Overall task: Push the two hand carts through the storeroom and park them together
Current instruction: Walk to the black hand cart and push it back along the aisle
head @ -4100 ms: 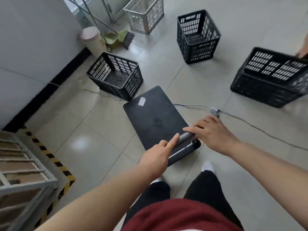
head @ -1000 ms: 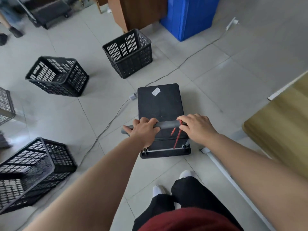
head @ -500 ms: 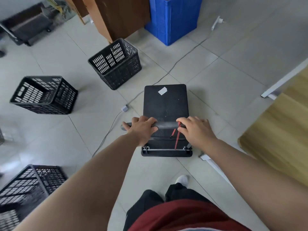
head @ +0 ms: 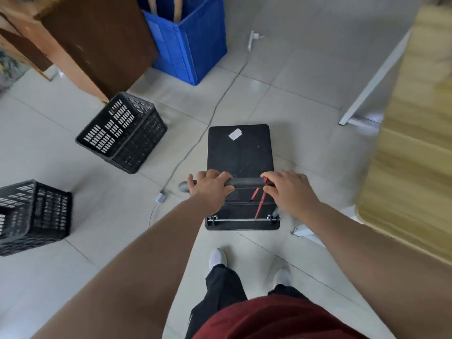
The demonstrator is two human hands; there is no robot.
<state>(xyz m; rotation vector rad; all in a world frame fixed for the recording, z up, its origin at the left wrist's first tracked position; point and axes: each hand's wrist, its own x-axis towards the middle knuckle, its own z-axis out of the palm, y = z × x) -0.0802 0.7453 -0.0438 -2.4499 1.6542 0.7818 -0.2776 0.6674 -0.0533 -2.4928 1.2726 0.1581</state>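
A black hand cart (head: 239, 152) with a flat deck and a white sticker stands on the tiled floor straight in front of me. Its dark handle bar (head: 245, 182) runs across at its near end, with red cords hanging from it. My left hand (head: 210, 188) grips the bar's left part and my right hand (head: 287, 189) grips its right end. No second cart is in view.
A black crate (head: 122, 133) sits left of the cart and another (head: 34, 216) at the far left. A grey cable (head: 195, 143) runs across the floor to a blue bin (head: 190, 42) and brown cabinet (head: 97, 45) ahead. A wooden table (head: 411, 143) with white legs borders the right.
I have walked forward and turned with the cart: the crates have slid left, the blue bin and cabinet are nearer, and the table now fills the right side. Both hands stay on the handle.
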